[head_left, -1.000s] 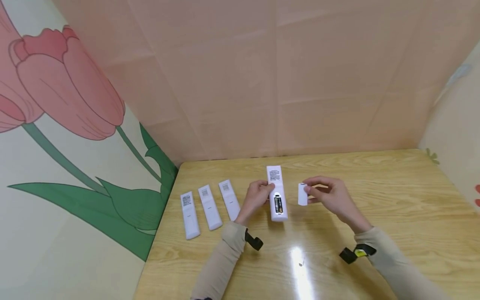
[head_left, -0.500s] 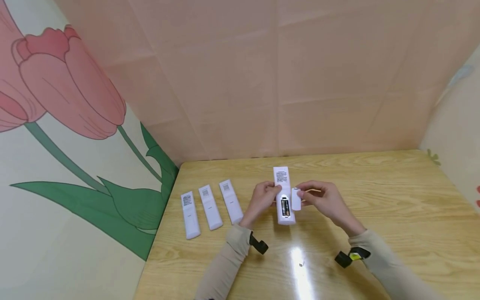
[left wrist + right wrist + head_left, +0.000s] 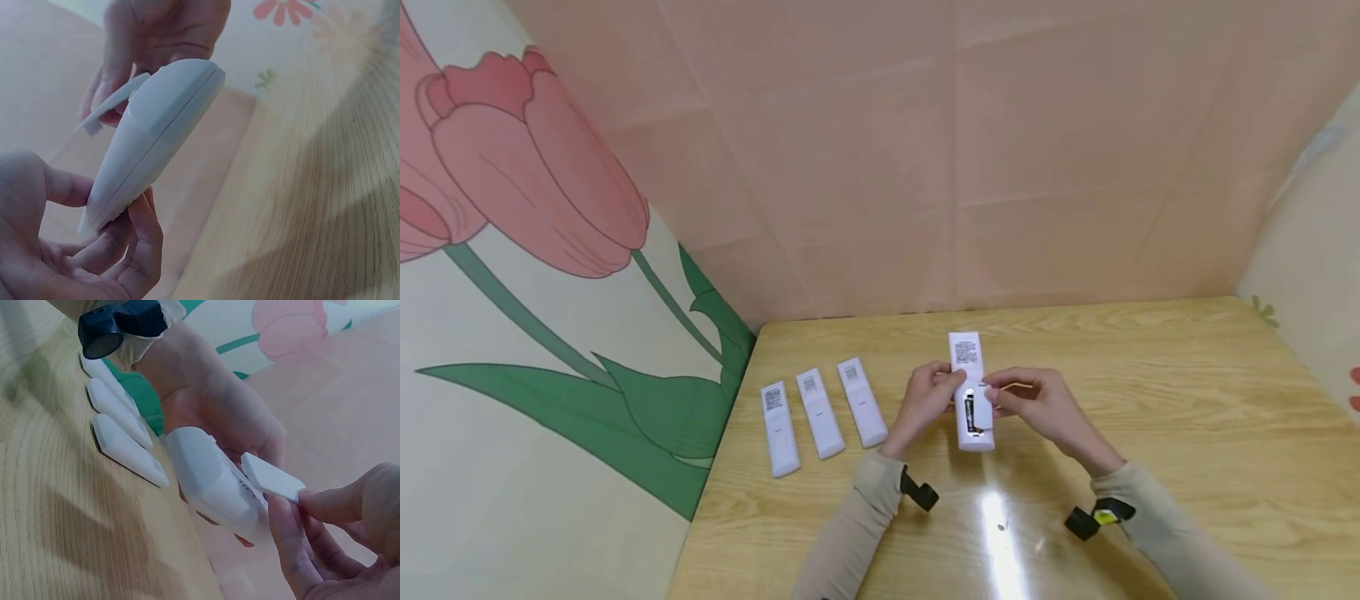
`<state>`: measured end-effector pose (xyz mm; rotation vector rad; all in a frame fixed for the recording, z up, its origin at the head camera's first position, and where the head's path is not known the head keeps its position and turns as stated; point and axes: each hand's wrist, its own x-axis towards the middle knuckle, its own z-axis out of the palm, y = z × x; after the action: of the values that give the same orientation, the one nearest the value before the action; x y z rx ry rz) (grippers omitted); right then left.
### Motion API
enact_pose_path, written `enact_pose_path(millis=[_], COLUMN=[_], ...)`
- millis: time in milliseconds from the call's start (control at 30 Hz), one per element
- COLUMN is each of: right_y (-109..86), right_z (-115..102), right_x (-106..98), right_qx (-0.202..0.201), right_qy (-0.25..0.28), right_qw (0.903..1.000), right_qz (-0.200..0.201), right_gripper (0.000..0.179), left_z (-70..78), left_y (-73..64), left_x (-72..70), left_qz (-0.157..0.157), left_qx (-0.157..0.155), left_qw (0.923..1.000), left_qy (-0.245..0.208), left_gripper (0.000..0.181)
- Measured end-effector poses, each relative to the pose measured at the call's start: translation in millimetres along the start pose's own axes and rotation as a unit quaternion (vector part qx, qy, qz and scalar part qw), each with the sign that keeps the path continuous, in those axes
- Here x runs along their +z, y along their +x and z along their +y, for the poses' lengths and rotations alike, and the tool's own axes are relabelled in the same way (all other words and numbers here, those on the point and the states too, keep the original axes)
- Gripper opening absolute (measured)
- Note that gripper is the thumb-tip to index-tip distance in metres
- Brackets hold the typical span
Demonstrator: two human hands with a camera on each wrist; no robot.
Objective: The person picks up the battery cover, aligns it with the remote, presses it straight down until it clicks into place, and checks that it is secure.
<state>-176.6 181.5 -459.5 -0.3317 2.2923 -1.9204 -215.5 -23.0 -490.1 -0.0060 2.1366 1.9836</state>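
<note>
My left hand [image 3: 930, 395] grips a white remote control [image 3: 966, 354] by its side, thumb on the back face and fingers curled underneath. The remote's back faces up, with printed text near its far end. A battery [image 3: 969, 412] shows in the open compartment at the near end. Between thumb and fingers, my right hand [image 3: 1033, 402] pinches the white battery cover [image 3: 982, 408], which overlaps the right part of the compartment. In the right wrist view the cover [image 3: 272, 477] stands tilted at the remote's back [image 3: 212, 478]. The left wrist view shows the remote [image 3: 150, 134] held above the table.
Three more white remotes lie face down in a row to the left: one remote [image 3: 780, 433] farthest out, a middle remote [image 3: 822, 417] and an inner remote [image 3: 862, 406] beside my left forearm. The wooden table [image 3: 1150, 375] ends at a pink-covered wall [image 3: 1075, 208].
The remote has shifted right in my left hand. My right hand has brought the battery cover leftward from beside the remote to over part of its compartment.
</note>
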Motion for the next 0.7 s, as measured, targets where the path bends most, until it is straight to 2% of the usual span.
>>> enact_pose_path(millis=[400,700], right_y=[-2.1,-3.8], right_z=[3.4,2.6], right_x=[7.5,7.2], right_qx=[0.004,-0.001], right_qy=[0.005,-0.027], right_qw=[0.9999,0.9996], right_qz=[-0.011,-0.003], right_gripper=[0.026,0.024], left_z=[1.9,2.9], left_y=[-2.8,-2.4], left_x=[0.5,2.3], left_qz=[-0.005,-0.003], left_qx=[-0.005,-0.008], left_qw=[1.0,0.9999], left_qy=[-0.007,-0.005], left_gripper=[0.033,0.033])
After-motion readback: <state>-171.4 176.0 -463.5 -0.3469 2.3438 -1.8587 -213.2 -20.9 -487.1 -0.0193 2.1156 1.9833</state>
